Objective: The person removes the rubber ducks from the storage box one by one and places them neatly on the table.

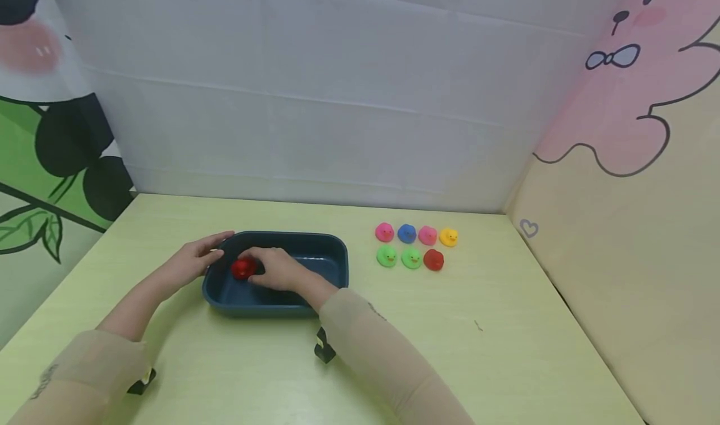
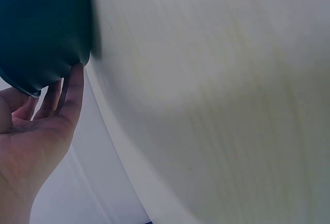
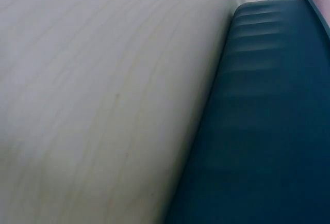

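A dark blue rectangular tub (image 1: pixel 264 309) stands on the table. Inside its left end, my right hand (image 1: pixel 279 269) pinches a red rubber duck (image 1: pixel 243 269), with fingers at its far side and thumb at its near side. My left hand (image 1: pixel 194 259) rests against the tub's left end, its fingers extended along the outer wall and its thumb at the rim. In the left wrist view, those fingers (image 2: pixel 76 92) touch the tub's outside (image 2: pixel 41 33). The right wrist view has only the tub's long outer wall (image 3: pixel 268 110), and the right hand is out of it.
Right of the tub, several rubber ducks sit in two rows: pink (image 1: pixel 385 232), blue (image 1: pixel 407 234), another pink (image 1: pixel 427 235) and yellow (image 1: pixel 449 237) behind; green ones (image 1: pixel 386 256) and a red one (image 1: pixel 434 260) in front. A white sheet (image 1: pixel 337 100) hangs behind the table (image 1: pixel 506 350).
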`<state>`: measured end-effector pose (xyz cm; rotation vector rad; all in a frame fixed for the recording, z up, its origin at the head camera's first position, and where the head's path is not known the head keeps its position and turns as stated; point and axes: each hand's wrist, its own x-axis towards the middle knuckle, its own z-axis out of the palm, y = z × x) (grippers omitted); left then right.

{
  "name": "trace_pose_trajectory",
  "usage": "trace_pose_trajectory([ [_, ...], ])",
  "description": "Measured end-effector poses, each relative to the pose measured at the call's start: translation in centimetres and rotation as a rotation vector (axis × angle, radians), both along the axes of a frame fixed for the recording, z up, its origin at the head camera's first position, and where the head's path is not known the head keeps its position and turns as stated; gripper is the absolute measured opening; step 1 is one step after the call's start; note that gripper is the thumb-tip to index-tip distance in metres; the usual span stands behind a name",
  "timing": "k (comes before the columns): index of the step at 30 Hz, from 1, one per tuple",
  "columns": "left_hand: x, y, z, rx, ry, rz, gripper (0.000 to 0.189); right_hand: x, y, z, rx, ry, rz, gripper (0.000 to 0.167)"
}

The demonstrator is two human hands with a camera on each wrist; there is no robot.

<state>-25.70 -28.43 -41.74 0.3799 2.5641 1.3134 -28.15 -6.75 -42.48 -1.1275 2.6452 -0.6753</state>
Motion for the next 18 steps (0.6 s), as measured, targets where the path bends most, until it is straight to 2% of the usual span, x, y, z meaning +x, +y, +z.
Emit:
trace_pose_trajectory([
  [10, -0.09, -0.15, -0.18, 0.007, 0.004, -0.001, 0.052, -0.04, 0.30, 0.00, -0.041, 0.064, -0.003, 0.038],
  [18, -0.02, -0.31, -0.31, 0.010, 0.024, -0.008, 0.052, -0.05, 0.23, -0.15, -0.049, 0.069, -0.028, 0.037],
])
